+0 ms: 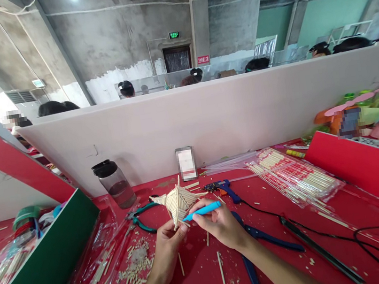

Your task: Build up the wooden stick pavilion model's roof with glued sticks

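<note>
My left hand [167,247] is closed on the lower edge of a small star-shaped model made of wooden sticks [176,203], holding it up above the red table [203,282]. My right hand [221,225] grips a blue pen-like tool [202,211], its tip against the right side of the stick model. Both hands are close together near the middle of the table.
A dark-lidded jar [114,183], green-handled pliers [140,216], a blue glue gun [223,187] with black cable, blue-handled cutters [258,245], bundles of sticks [294,174] and stick offcuts [133,269] lie around. A white partition [207,115] stands behind; other people's heads show beyond it.
</note>
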A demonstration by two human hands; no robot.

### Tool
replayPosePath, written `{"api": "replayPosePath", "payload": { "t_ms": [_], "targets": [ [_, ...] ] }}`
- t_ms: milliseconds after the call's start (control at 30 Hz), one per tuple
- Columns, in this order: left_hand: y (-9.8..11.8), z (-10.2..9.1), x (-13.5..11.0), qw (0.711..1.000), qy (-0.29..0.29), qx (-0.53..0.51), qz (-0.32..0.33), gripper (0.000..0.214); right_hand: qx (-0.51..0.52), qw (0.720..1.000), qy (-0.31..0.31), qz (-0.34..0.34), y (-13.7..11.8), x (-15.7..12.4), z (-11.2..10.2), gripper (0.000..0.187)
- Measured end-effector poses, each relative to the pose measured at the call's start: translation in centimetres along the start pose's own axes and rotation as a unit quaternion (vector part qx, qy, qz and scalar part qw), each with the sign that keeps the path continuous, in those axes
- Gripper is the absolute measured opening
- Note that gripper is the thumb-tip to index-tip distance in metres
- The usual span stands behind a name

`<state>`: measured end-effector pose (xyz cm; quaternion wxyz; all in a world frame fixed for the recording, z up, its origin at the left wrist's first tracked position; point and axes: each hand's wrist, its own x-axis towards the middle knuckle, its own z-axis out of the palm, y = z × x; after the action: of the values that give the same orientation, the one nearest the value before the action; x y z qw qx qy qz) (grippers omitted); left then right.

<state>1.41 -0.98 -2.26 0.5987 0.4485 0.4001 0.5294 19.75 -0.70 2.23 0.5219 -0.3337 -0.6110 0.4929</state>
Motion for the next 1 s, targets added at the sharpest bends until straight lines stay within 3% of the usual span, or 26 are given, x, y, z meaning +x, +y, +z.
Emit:
{"api": "replayPosePath", "payload": {
  "t_ms": [1000],
  "targets": [
    [0.31, 0.31, -0.08, 1.0, 0.004, -0.009, -0.017, 0.035, -0.011, 1.0, -0.012, 0.001, -0.29, -0.07, 0.07, 0.015]
  ]
}}
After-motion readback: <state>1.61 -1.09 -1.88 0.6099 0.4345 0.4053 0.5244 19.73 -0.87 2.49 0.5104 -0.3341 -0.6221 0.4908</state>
